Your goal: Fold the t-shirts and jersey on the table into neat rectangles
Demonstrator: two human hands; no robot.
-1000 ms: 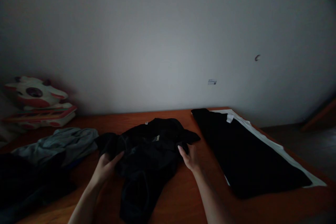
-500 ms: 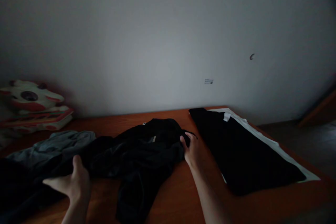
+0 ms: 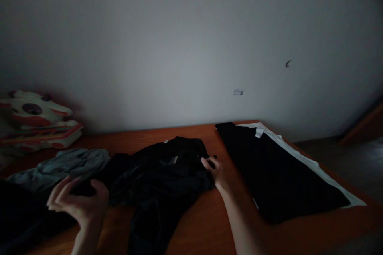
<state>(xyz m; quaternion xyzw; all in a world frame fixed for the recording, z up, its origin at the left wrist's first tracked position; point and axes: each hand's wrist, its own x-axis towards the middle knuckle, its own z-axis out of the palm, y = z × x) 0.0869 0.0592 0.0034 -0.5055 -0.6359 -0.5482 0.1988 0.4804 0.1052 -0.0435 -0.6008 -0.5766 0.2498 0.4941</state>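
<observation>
A crumpled black garment (image 3: 161, 183) with a pale label inside lies on the wooden table, one sleeve-like part reaching toward the near edge. My right hand (image 3: 216, 171) is closed on its right end, thumb and fingers pinching the cloth. Over the dark cloth (image 3: 26, 215) at the left, my left hand (image 3: 82, 203) is raised with its fingers curved and apart, holding nothing. Behind that hand lies a bunched grey-green cloth (image 3: 72, 163). In the dim light, the border between the black garment and the dark cloth is hard to make out.
To the right, a flat folded black garment (image 3: 278, 179) lies over a white one (image 3: 329, 181). A cow-shaped toy keyboard (image 3: 44, 123) stands at the back left. The wall (image 3: 179, 48) rises behind the table (image 3: 203, 219).
My left hand has turned, its fingers now curving upward instead of pointing left. My right hand has shifted slightly left and its fingers have closed on the garment's end, which has moved slightly.
</observation>
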